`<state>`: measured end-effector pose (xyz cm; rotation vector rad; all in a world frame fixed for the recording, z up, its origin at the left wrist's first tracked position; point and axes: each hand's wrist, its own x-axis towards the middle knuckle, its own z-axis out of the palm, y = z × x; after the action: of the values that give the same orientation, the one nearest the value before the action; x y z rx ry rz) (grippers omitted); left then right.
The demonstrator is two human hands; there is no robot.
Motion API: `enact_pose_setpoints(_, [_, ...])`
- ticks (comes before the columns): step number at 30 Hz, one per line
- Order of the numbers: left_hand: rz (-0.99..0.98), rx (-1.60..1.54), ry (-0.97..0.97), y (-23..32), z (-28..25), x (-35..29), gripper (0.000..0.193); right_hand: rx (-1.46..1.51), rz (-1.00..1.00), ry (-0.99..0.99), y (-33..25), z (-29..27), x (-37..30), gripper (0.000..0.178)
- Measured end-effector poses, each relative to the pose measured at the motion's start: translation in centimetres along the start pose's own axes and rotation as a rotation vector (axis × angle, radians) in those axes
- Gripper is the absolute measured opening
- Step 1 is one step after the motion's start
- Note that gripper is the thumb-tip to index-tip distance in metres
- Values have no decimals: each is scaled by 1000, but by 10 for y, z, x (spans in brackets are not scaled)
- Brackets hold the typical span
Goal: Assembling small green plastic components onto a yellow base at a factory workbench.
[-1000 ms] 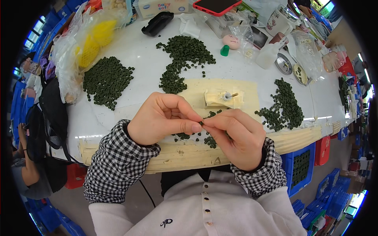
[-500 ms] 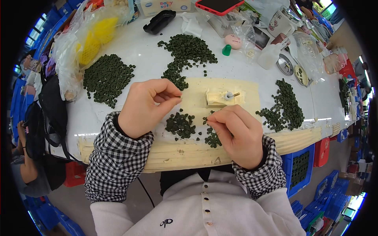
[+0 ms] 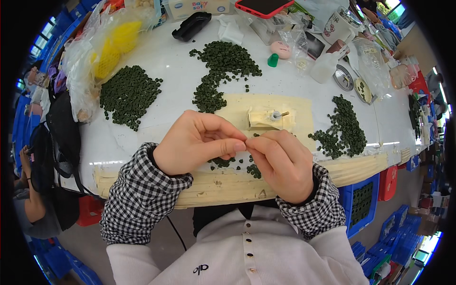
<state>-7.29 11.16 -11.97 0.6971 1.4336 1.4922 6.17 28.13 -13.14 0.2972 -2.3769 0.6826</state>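
My left hand and my right hand meet fingertip to fingertip above the near part of the table. Each is pinched closed; whatever sits between the fingertips is hidden or too small to name. Beneath them lie small dark green round pieces, partly covered by my hands. Just beyond my right hand stands a small block wrapped in cream tape, with a metal pin sticking out of its top. It rests on a cream sheet taped to the white table.
Heaps of green pieces lie at the left, far middle and right. Farther back are a black case, a red-edged phone, a mug and plastic bags. Cream padding covers the near edge; a blue crate stands below right.
My left hand has moved right and nearer, so its fingertips now meet those of my right hand. My right hand has shifted only slightly.
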Motion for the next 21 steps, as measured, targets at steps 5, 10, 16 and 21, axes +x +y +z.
enact_pose_setpoints(5, [-82, -121, -30, 2, 1, 2, 14, 88, -1, 43, -2, -2, 0, 24])
enact_pose_setpoints(10, [-97, -193, -83, 1, -2, 2, 13, 218, 66, 49, -5, -7, 2, 25])
enact_pose_setpoints(16, [-58, -224, -16, 2, -1, 1, 13, 344, 232, 43, -4, -14, 2, 21])
enact_pose_setpoints(21, [-31, -270, -46, 1, 0, 1, 15, 415, 280, -22, -1, -20, 0, 21])
